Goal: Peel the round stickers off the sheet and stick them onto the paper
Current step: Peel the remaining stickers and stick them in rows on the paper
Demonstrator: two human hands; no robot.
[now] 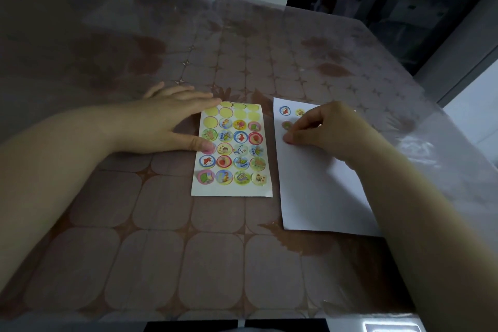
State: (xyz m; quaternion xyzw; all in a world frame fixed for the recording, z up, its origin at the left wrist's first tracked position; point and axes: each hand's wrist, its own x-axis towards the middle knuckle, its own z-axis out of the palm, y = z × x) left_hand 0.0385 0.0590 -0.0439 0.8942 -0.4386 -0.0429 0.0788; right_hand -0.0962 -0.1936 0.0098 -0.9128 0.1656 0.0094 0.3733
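Where things lie: white sheet of round colourful stickers (pixel 231 151), centre of brown patterned table (pixel 242 62); white paper (pixel 318 183) beside, toward right edge.
Left hand (pixel 167 121): flat, thumb pressing sheet.
Right hand (pixel 323 129): fingers curled on paper; grip unclear.

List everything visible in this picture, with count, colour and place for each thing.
sticker sheet: one, white backing, centre of the table.
round stickers: about nineteen, many colours, lower rows of the sheet.
empty spots: several, pale yellow, top rows of the sheet.
paper: one, white, right of the sheet.
stickers on the paper: three visible, mixed colours, top left corner; more may be hidden.
table: one, brown patterned cover under clear film.
left hand: one, flat on the sheet's upper left, thumb pressing its edge.
right hand: one, fingers curled, tips on the paper; a held sticker cannot be confirmed.
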